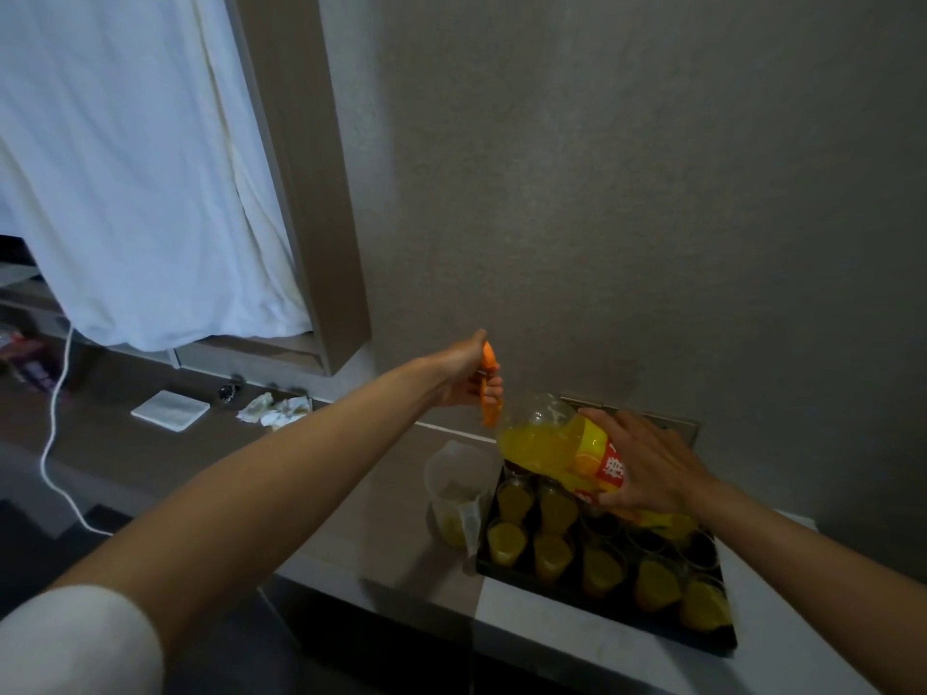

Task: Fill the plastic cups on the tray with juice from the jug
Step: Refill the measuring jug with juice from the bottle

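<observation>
A big clear bottle of orange juice with a red and yellow label lies tilted over the back of the black tray. My left hand grips its orange handle near the neck. My right hand lies on the labelled body, fingers spread over it. Several plastic cups of yellow juice stand in rows on the tray. A clear measuring jug holding a little yellow juice stands just left of the tray.
The tray sits on a light counter against a grey wall. Further left on a dark surface lie a white napkin, crumpled tissues, a watch and a white cable. A white curtain hangs at upper left.
</observation>
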The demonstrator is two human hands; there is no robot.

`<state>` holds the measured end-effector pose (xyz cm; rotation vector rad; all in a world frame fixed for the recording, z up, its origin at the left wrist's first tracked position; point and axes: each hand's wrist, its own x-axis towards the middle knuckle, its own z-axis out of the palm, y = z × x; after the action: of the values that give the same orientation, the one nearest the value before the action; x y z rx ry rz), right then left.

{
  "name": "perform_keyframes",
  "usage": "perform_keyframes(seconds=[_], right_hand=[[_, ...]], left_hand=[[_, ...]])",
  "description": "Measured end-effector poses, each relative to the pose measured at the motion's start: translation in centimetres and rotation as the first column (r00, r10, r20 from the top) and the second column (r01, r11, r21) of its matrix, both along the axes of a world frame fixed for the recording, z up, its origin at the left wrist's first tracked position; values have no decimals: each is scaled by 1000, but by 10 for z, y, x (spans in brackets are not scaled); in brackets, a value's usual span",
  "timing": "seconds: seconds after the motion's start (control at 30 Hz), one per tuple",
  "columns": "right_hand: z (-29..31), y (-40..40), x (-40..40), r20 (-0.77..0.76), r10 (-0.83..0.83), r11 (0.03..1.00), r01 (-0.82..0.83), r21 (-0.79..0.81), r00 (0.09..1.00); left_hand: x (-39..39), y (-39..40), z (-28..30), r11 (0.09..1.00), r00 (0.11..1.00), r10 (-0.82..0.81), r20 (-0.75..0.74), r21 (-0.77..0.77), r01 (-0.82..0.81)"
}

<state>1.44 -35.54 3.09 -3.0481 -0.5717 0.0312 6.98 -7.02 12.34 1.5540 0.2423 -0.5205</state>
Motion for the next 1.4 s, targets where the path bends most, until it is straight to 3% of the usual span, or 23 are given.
perform_keyframes(seconds=[0.37, 1.4], right_hand=[[12, -5, 4, 3, 26, 991, -25, -129, 1000], [13, 2, 16, -37, 70, 964, -77, -256, 997]], left_hand=[[6, -4, -17, 999, 1000, -18, 0, 45, 18], [27, -8, -57, 996, 997, -48, -67, 78, 53]])
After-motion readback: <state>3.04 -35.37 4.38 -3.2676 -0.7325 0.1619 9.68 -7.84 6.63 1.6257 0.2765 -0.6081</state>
